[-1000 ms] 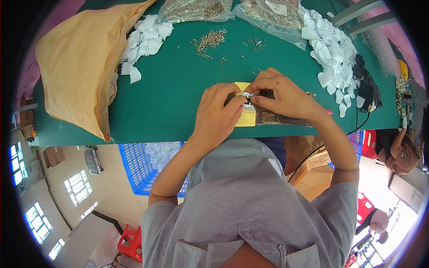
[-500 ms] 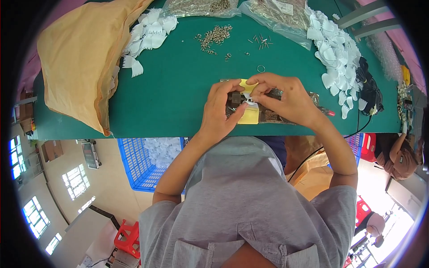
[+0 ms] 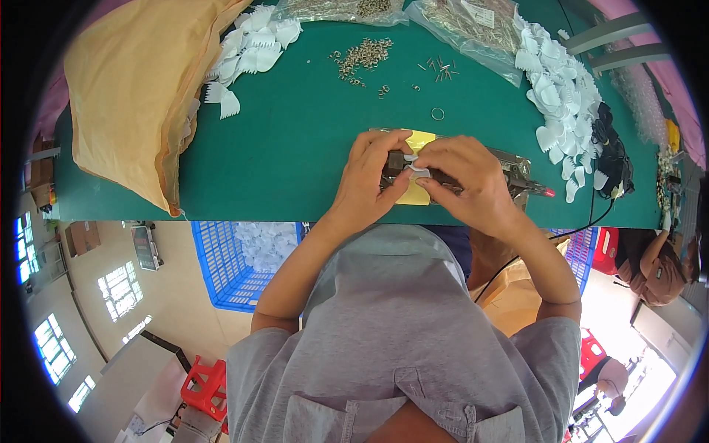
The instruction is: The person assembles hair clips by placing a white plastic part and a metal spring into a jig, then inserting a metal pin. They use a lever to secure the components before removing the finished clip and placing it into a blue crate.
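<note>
Over green tabletop (image 3: 281,162), curved white piece (image 3: 419,173), right grip (image 3: 473,177) pinching it, left grip (image 3: 365,176) parted

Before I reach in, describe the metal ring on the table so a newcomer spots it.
On the green table, look just beyond the right hand, short of the scattered metal pins. The metal ring lies there alone, a thin open-centred circle, wider than any of the small metal pieces heaped nearby.
</note>
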{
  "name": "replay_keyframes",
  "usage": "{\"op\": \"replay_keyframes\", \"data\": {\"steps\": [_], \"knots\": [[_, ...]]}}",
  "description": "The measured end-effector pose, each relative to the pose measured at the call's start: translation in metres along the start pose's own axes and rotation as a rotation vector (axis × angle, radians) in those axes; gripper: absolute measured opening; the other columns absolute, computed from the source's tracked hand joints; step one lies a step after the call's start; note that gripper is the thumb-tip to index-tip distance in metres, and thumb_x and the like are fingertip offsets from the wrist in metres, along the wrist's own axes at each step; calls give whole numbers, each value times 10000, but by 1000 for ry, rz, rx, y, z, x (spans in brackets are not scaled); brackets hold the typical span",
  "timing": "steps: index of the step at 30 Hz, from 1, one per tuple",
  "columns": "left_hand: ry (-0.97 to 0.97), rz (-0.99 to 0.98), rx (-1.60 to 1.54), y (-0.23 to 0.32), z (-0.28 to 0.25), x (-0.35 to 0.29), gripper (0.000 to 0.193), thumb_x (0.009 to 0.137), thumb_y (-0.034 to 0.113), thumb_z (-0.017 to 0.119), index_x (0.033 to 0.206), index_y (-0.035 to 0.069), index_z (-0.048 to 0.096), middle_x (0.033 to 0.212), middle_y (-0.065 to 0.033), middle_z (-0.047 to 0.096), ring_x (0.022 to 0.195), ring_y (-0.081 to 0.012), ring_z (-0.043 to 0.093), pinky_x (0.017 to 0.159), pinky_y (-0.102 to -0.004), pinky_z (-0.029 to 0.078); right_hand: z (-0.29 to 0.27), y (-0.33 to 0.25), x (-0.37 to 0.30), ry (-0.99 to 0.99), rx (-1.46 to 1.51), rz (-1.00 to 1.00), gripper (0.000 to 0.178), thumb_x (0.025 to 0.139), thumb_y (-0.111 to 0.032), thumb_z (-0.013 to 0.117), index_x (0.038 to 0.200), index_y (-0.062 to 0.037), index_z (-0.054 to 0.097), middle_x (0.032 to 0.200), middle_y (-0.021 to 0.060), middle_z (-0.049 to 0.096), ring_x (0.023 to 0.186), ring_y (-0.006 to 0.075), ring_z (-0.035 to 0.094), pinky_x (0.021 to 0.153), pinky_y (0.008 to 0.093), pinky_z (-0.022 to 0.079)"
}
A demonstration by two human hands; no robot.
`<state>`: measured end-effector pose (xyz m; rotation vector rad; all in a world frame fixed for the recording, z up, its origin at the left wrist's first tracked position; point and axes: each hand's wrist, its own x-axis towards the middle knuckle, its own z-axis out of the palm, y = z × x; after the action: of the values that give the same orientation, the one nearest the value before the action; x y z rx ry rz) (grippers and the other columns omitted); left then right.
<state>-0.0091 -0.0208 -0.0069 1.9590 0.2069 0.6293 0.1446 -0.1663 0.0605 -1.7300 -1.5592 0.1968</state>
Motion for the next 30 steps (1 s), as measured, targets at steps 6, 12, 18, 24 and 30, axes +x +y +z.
{"op": "replay_keyframes", "data": {"steps": [6, 12, 18, 24, 30], "knots": [[-40, -11, 33, 4, -3, 1, 700, 819, -44, 798, 1452, 61, 520, 1226, -104, 641, 1255, -265, 539, 982, -365, 529, 2, -7, 0, 22, -342, -174, 221, 742, -58, 820, 941, -73, 725, 939, 25, 649, 899, 230, 641, 847, 404, 465], [-34, -59, 14, 4, 0, 1, 728, 804, -23, 834, 1456, 79, 527, 1226, -101, 640, 1255, -255, 534, 982, -359, 534, 16, 3, -11, 117, -289, -197, 222, 756, -54, 815, 957, -77, 726, 945, 22, 653, 907, 223, 632, 839, 413, 459], [-29, -53, 32, 0, -1, -1, 700, 818, -14, 827, 1448, 83, 538, 1199, -91, 656, 1238, -265, 528, 982, -368, 523, 1, -4, -3, 76, -152, -29, 218, 792, -65, 823, 995, -73, 744, 938, 43, 681, 889, 256, 625, 827, 400, 461], [-39, -40, 66, 3, -1, 2, 675, 834, 15, 825, 1444, 79, 546, 1174, -84, 672, 1249, -274, 515, 993, -379, 512, -2, 11, 2, 19, 35, 189, 82, 872, -87, 776, 942, -51, 756, 905, 79, 701, 903, 285, 613, 821, 404, 476], [-41, -75, 24, 6, -1, 2, 668, 838, 8, 824, 1443, 67, 546, 1183, -81, 672, 1236, -242, 531, 985, -360, 519, -3, 11, 5, -62, 68, 260, 79, 903, -105, 749, 941, -35, 752, 902, 89, 705, 900, 288, 614, 814, 396, 499]]}}
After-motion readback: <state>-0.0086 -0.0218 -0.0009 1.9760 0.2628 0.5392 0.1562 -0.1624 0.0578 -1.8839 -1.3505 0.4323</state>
